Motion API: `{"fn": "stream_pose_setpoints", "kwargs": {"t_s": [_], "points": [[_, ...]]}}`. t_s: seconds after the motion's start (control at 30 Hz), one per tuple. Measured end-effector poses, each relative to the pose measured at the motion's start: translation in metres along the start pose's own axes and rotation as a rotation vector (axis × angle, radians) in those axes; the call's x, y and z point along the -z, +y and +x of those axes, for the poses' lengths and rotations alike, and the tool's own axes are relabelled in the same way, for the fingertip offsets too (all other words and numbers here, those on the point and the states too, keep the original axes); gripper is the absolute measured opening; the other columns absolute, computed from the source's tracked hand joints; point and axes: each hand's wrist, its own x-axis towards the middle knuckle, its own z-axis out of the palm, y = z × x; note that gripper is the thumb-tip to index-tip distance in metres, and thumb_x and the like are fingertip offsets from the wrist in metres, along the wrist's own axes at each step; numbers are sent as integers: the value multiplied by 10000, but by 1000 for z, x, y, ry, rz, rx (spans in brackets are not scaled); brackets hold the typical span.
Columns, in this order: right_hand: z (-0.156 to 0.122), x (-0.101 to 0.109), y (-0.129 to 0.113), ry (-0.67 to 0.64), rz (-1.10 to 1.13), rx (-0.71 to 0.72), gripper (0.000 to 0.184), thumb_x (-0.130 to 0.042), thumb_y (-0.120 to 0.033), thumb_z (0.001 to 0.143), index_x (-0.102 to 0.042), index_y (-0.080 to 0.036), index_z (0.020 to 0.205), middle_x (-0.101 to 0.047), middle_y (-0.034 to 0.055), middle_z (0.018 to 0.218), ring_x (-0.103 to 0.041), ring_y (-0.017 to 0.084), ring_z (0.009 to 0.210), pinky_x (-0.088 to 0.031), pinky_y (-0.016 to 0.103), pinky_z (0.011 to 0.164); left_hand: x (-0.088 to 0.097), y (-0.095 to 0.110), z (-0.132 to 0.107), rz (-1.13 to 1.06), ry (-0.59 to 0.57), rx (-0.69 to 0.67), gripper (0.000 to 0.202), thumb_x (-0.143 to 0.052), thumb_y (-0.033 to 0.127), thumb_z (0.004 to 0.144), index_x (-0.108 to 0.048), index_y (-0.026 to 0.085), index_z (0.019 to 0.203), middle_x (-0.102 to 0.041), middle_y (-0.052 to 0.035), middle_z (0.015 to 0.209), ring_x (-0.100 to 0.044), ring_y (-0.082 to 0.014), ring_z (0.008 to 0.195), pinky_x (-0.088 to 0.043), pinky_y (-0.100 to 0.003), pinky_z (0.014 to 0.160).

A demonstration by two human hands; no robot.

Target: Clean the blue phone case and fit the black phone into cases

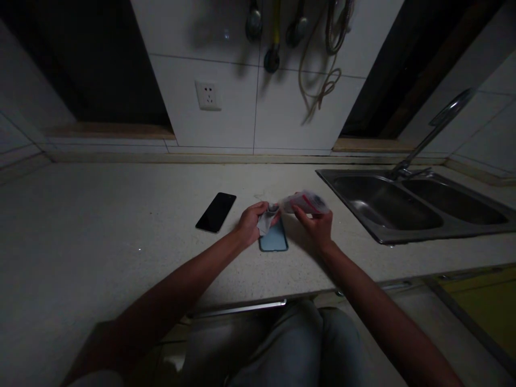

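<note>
My left hand (250, 221) is closed on a small grey cloth (265, 221), just above a light blue phone case (274, 237) that lies flat on the countertop (121, 215). My right hand (316, 224) is closed on a clear plastic bag with red markings (304, 202), held a little above the counter. The cloth's end meets the bag's mouth between my two hands. A black phone (216, 212) lies screen up to the left of my left hand.
A steel double sink (407, 207) with a tall faucet (435, 129) is set in the counter to the right. On the tiled wall behind are a socket (208, 95), hanging utensils (272, 32) and a looped cord (322, 80).
</note>
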Motion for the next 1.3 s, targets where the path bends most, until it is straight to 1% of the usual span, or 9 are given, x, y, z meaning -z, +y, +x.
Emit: {"fn": "stream_pose_setpoints", "kwargs": {"t_s": [0.23,0.37,0.47,0.57,0.67,0.77,0.9,1.03,1.3], "points": [[-3,2,-11,-160,-97,205,401,-734,-458,805,-690,-251,1147,-732,93,1171,-698,275,1064,-568,422,939,5,-1,3,19,-40,11,239,-490,104,933,-621,115,734,-677,-78,769,-653,-137,666,-570,-302,790],[-5,-1,-13,-244,-84,331,393,-717,-422,828,-670,-267,1187,-711,89,1232,-669,277,1147,-537,447,1004,8,-1,6,39,-49,3,230,-545,131,917,-587,134,690,-625,-43,692,-618,-124,590,-544,-242,645],[-5,-3,-14,-281,-84,363,364,-703,-427,829,-682,-275,1158,-712,81,1236,-639,282,1201,-495,481,1065,9,2,9,27,-78,-40,225,-550,132,911,-582,137,689,-616,-38,684,-598,-116,585,-532,-225,636],[-4,-5,-11,-240,-82,315,356,-711,-438,817,-693,-274,1133,-718,81,1225,-642,285,1196,-498,486,1061,10,6,13,42,-102,-68,188,-556,118,900,-600,133,718,-658,-57,752,-618,-120,636,-537,-233,679],[0,-3,-3,-150,-111,254,399,-718,-453,816,-687,-242,1154,-729,103,1194,-685,281,1105,-550,451,970,13,5,18,156,-75,-132,201,-545,121,905,-594,138,712,-674,-59,772,-609,-114,617,-517,-224,644],[9,5,9,-5,-191,172,422,-720,-504,806,-699,-205,1104,-750,115,1093,-712,273,972,-564,429,888,20,4,21,287,13,-259,166,-593,160,890,-605,150,726,-662,-29,756,-579,-100,590,-489,-208,614],[26,23,25,233,-356,44,461,-729,-614,740,-711,-180,894,-735,77,818,-673,251,757,-542,417,798,28,9,24,307,153,-361,58,-668,216,833,-644,175,799,-642,8,730,-573,-112,613,-458,-200,586],[32,33,38,210,-449,-79,511,-699,-653,731,-703,-164,880,-708,66,768,-627,239,693,-512,413,754,32,17,24,357,221,-401,154,-739,297,773,-674,172,836,-643,6,714,-569,-129,615,-417,-211,552],[29,33,57,184,-223,-221,428,-757,-573,707,-662,-188,867,-649,7,718,-570,186,666,-498,357,718,31,22,21,545,200,-476,338,-722,462,805,-595,172,687,-526,34,564,-441,-97,509,-316,-210,479]]}}
